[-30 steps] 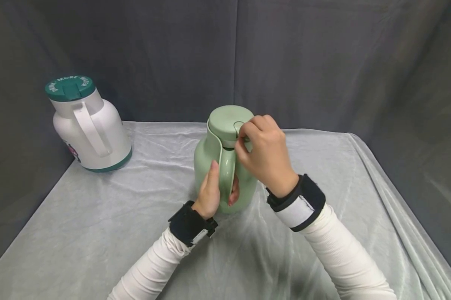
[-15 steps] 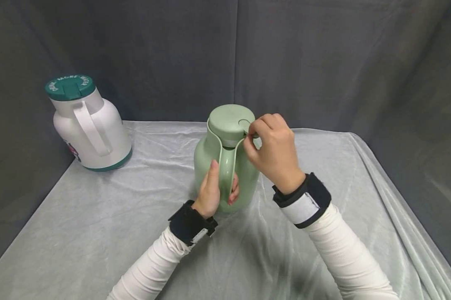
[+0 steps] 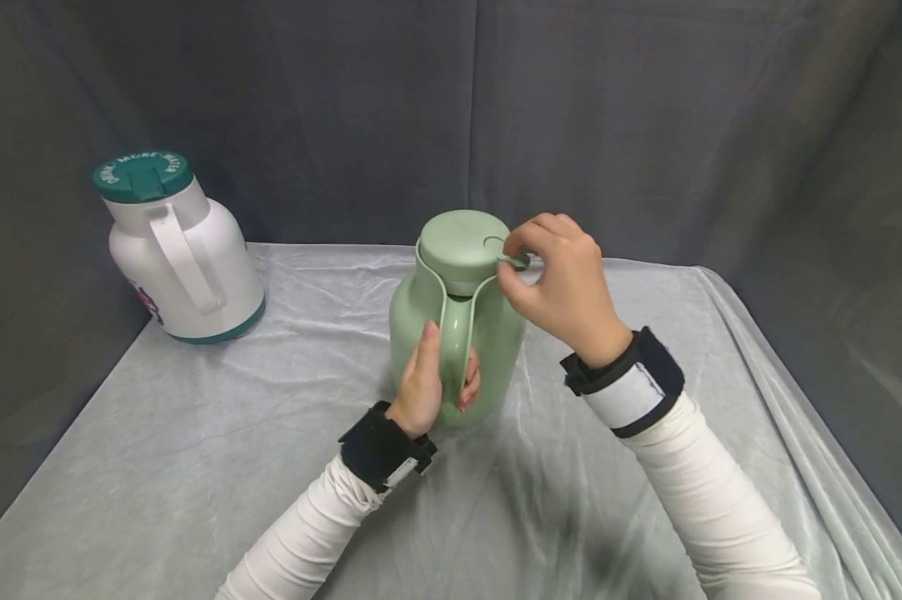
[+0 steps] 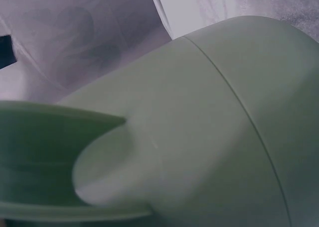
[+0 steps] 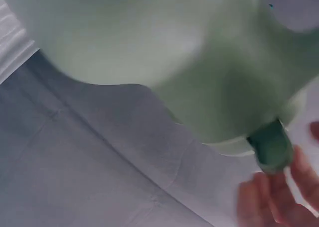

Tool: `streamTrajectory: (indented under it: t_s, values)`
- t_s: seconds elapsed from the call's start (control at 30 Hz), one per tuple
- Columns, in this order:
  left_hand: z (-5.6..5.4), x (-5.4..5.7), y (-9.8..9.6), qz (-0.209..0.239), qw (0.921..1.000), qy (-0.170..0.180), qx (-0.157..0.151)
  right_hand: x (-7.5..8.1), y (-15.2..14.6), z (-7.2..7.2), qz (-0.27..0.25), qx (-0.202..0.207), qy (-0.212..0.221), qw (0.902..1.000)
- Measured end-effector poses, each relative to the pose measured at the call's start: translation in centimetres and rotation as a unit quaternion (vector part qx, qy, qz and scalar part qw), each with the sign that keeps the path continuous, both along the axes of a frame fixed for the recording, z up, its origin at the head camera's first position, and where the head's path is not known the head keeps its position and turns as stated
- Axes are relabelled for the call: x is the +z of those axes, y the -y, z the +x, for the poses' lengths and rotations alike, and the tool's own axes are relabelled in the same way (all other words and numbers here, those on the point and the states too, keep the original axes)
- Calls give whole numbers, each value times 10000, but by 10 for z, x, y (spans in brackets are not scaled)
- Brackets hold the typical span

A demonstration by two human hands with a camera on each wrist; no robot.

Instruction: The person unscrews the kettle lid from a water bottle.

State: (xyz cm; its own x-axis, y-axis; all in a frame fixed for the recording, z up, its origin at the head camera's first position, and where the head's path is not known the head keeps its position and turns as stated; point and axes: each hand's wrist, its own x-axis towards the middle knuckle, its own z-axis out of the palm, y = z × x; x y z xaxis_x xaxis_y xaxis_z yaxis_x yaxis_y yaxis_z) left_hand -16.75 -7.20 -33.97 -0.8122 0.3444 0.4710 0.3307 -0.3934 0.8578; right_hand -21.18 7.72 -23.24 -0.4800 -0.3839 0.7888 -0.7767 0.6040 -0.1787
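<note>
Compared with a second ago, the person's right hand (image 3: 562, 279) sits farther right and a little higher in my head view, and the tab (image 3: 521, 262) on the pale green lid (image 3: 460, 237) has swung round with it. I see thumb and fingers held narrow, pinching that tab at the lid's rim; the right wrist view shows the same grip, though the fingers blur there. The left hand (image 3: 418, 385) keeps its place, curled round the handle (image 3: 454, 342) of the green jug (image 3: 498, 346), thumb pointing up along its left side. That jug stands upright on the grey cloth (image 3: 233, 433), about midway across and near the far edge, where the dark curtain (image 3: 608, 125) hangs behind. To its right, past the right hand, cloth stretches to the right edge, which slants outward toward me. On its left, a broad strip separates it from the white jug (image 3: 224, 258), which stands well apart and close to the left edge, its dark green cap (image 3: 139, 179) on. Between the forearms, more cloth runs down to the bottom of my view.
</note>
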Motion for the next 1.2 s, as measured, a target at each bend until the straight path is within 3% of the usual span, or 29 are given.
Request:
streamTrajectory:
  t_s: [0.1,0.17,0.23,0.33,0.4,0.6,1.0,1.2]
  values:
    - [1,0,1,-38,10000,25,22,15,2,-5,586,188,1041,9927]
    - [1,1,2,-41,10000,49,29,26,5,-12,1239,238,1831,9750]
    - [1,1,1,-25,10000,81,17,34,9,-20,1869,235,2483,9502]
    - [1,1,-1,-13,9999,112,8,39,14,-29,2391,277,2966,9242]
    - [1,1,-2,-9,9999,115,-36,40,16,-32,2528,295,3026,9185]
    - [-1,0,-4,71,9998,94,-132,38,21,-36,2486,330,2863,9247]
    - [0,3,1,42,9999,34,-130,37,25,-41,1789,421,2426,9526]
    - [0,2,1,28,9999,-34,-114,50,20,-40,1103,434,2066,9712]
